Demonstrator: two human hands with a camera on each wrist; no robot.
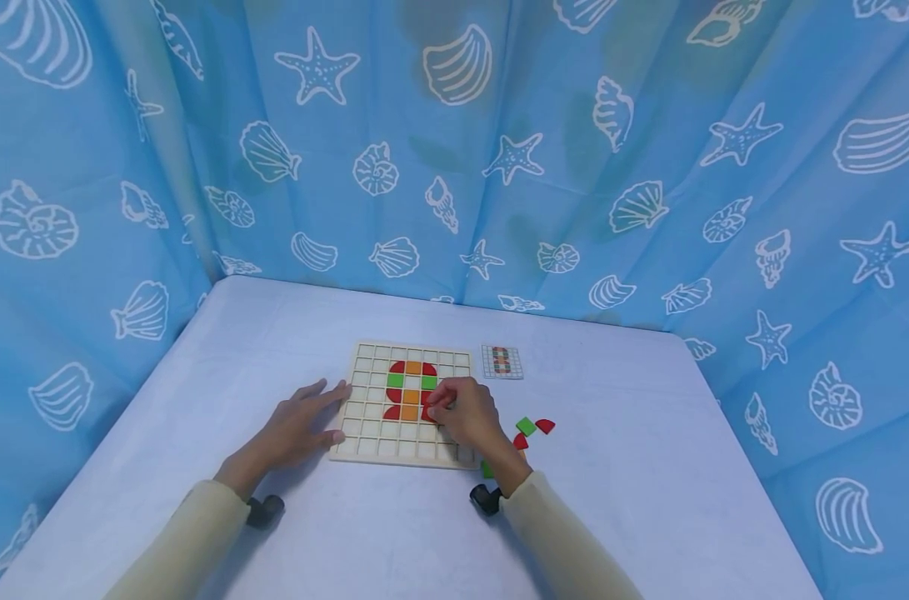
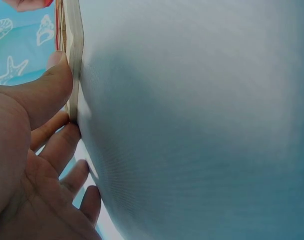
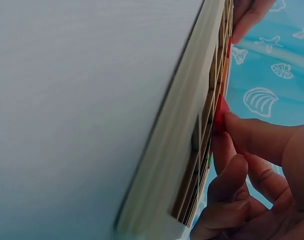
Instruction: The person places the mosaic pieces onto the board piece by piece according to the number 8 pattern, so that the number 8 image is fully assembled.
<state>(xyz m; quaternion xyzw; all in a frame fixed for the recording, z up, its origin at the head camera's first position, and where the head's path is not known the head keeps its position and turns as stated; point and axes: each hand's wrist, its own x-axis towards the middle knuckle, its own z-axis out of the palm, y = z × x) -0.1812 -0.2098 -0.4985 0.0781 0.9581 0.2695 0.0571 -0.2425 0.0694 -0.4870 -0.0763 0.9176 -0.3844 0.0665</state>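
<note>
Blue curtain (image 1: 544,100) tops the frame behind the desk (image 1: 649,433). Spread left fingers (image 1: 330,397) touch the board (image 1: 375,408); right fingers (image 3: 224,152) pinch a half-hidden red tile (image 3: 219,114).

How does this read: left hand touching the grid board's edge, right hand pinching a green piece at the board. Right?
Not quite: the right hand pinches a red piece, not green, as the right wrist view shows. The left hand does touch the grid board's edge.

The tiles (image 1: 411,397) are red, orange and green (the curtain (image 1: 409,125), shell-patterned blue).
</note>
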